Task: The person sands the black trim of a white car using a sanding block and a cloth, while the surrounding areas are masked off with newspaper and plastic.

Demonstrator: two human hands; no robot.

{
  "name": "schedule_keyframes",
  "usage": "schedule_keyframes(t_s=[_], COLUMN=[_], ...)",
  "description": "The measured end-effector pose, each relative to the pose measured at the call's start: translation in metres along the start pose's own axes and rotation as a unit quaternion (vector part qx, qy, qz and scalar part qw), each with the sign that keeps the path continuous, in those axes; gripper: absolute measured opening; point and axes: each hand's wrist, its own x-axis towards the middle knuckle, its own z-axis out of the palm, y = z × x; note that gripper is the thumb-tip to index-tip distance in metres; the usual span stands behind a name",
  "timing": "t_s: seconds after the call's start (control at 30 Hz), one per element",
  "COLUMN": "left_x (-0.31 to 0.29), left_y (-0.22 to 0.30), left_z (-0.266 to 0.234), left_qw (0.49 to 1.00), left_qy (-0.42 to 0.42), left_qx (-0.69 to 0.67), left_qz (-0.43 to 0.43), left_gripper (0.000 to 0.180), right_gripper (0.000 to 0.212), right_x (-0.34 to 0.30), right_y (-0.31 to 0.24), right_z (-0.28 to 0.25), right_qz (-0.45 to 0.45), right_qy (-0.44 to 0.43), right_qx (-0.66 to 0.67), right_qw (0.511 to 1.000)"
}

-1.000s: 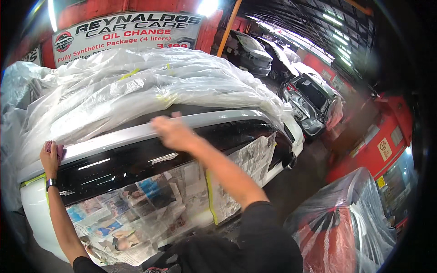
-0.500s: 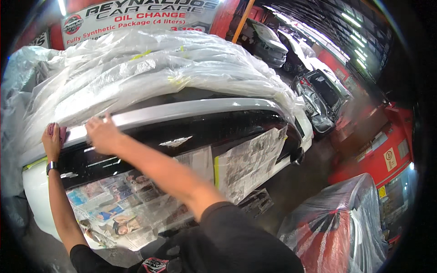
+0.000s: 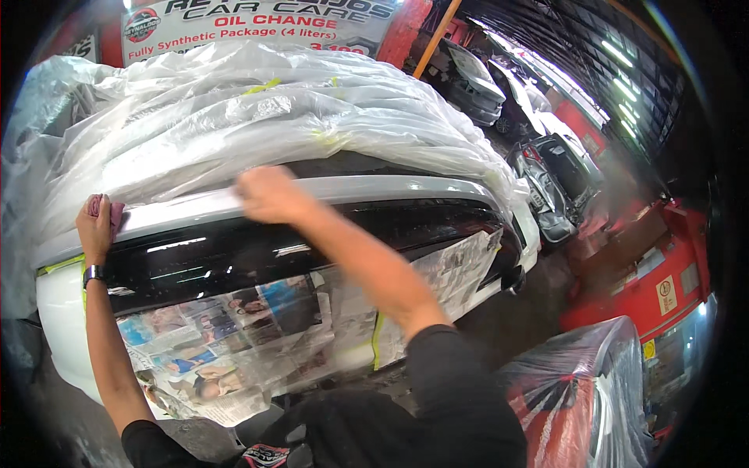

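Along silver roof band (image 3: 390, 186) in head view: find maroon cloth (image 3: 117, 217) at band's left end, pinched in left hand (image 3: 94, 228). See right hand (image 3: 269, 195) over band's middle stretch, blurred, with fingers apparently curled; cannot tell whether gripping anything. Probably best to move along curve in long, light, even strokes, staying clear of plastic sheet (image 3: 257, 129) behind and newspaper masking (image 3: 234, 351) below. Press cloth flat rather than bunched, and mind yellow-green tape (image 3: 61, 265) just below left hand, likely easy to lift.
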Motion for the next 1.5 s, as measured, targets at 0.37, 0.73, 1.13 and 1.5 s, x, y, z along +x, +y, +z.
schedule_keyframes(t_s=[0.37, 0.73, 1.13, 1.5], left_x=[0.006, -0.002, -0.004, 0.003], left_y=[0.0, 0.036, 0.035, 0.045], left_z=[-0.01, 0.001, -0.012, 0.001], left_qw=[0.996, 0.996, 0.997, 0.998], left_qy=[0.016, 0.05, 0.046, 0.022], left_qx=[0.07, 0.048, 0.068, 0.045], left_qz=[0.049, 0.055, -0.004, -0.024], left_gripper=[0.029, 0.034, 0.036, 0.035], right_gripper=[0.019, 0.034, 0.045, 0.055], right_x=[-0.017, -0.06, -0.062, -0.006], right_y=[0.018, 0.046, 0.015, -0.093], right_z=[-0.015, -0.039, -0.008, 0.051], right_qz=[0.024, 0.022, -0.133, -0.129], right_qy=[0.014, 0.056, 0.137, 0.196], right_qx=[-0.034, 0.058, -0.113, -0.057], right_qw=[0.999, 0.997, 0.975, 0.97])
